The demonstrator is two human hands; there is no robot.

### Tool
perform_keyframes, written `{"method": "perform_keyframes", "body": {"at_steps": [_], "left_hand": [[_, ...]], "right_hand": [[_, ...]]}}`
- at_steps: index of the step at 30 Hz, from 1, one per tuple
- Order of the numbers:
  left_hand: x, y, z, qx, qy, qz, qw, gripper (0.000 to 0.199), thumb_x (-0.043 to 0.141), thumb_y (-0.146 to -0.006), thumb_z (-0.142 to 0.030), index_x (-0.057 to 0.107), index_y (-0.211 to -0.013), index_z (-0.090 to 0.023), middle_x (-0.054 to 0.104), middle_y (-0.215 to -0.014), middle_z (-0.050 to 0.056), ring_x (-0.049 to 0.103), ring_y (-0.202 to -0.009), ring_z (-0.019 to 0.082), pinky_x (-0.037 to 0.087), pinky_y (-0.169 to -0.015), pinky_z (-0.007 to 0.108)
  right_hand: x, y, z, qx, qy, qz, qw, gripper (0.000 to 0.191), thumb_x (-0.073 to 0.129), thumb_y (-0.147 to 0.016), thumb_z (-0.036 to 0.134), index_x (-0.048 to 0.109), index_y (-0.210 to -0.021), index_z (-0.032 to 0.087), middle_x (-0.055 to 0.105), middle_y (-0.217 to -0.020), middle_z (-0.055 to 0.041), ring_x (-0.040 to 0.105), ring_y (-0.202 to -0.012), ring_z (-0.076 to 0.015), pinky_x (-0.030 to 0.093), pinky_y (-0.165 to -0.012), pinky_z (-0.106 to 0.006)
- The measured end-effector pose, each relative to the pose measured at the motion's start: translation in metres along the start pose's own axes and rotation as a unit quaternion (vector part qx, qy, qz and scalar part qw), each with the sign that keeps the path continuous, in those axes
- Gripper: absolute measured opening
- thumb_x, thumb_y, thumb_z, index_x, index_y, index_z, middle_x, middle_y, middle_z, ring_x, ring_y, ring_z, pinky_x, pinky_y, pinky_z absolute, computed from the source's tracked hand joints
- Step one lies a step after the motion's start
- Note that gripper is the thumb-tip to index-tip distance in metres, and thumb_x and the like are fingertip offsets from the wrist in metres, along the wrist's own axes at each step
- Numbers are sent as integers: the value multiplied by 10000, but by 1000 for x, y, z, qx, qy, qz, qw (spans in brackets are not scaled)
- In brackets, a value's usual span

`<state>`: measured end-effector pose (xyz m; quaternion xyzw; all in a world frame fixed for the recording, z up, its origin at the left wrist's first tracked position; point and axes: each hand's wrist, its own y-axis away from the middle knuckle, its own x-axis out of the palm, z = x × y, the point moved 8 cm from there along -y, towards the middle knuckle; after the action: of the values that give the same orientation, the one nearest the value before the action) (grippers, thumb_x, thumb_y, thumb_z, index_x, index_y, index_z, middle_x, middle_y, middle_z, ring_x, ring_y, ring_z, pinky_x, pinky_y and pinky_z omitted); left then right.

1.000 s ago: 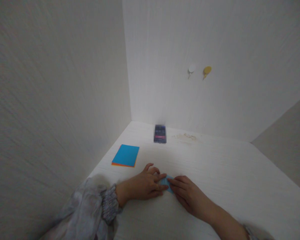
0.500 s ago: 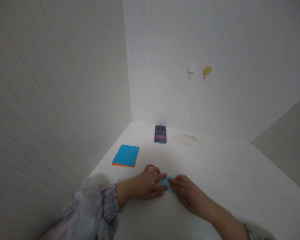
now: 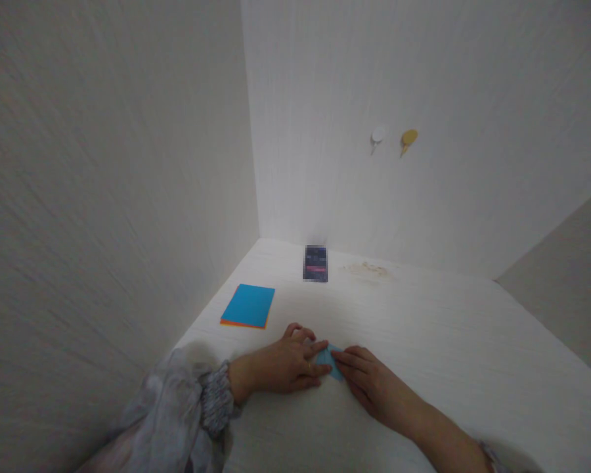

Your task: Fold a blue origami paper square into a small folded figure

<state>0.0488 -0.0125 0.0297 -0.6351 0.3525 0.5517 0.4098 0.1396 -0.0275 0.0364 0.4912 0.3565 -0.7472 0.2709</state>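
A small folded piece of light blue origami paper lies on the white table between my two hands. My left hand rests on its left side, with the fingers stretched out and apart, pressing the paper down. From the right, my right hand has its fingers held together on the paper's right edge. Its thumb is partly hidden, and the fingers cover part of the paper. To the left, beyond my left hand, is a stack of square coloured paper, blue on top with orange at the edge.
At the back of the table a dark, blurred rectangular object stands near the wall. Brownish marks stain the surface to its right. A white hook and a yellow hook are on the back wall. Another wall rises close on the left.
Almost nothing differs. The fingers of both hands have shifted very slightly on the blue paper, which stays in place.
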Motion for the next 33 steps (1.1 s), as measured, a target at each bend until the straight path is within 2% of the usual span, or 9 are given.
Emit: {"method": "perform_keyframes", "body": {"at_steps": [11,19,33], "left_hand": [[0,-1,0,-1,-6,5,1000,300,365,-850,-394,479,-1117,-319,378,-1273,51,374,-1044,268,214,-865,445],[-3,1,-1,-16,-13,0,1000,292,363,-849,-403,481,-1102,-316,417,-1252,-5,369,-1046,252,192,-886,450],[-4,0,1,-27,-16,7,999,301,365,-846,-403,459,-1126,-345,379,-1273,25,383,-1004,267,212,-839,478]], "right_hand": [[0,0,1,11,-5,16,1000,309,409,-778,82,532,-1050,159,541,-1096,-93,448,-1000,-204,381,-871,-377],[2,-1,0,22,-11,33,999,297,412,-770,92,539,-1028,169,554,-1059,-87,456,-967,-206,361,-859,-395],[-3,-4,2,15,-16,39,999,296,402,-786,98,541,-1038,169,553,-1081,-91,459,-976,-200,356,-858,-388]]}}
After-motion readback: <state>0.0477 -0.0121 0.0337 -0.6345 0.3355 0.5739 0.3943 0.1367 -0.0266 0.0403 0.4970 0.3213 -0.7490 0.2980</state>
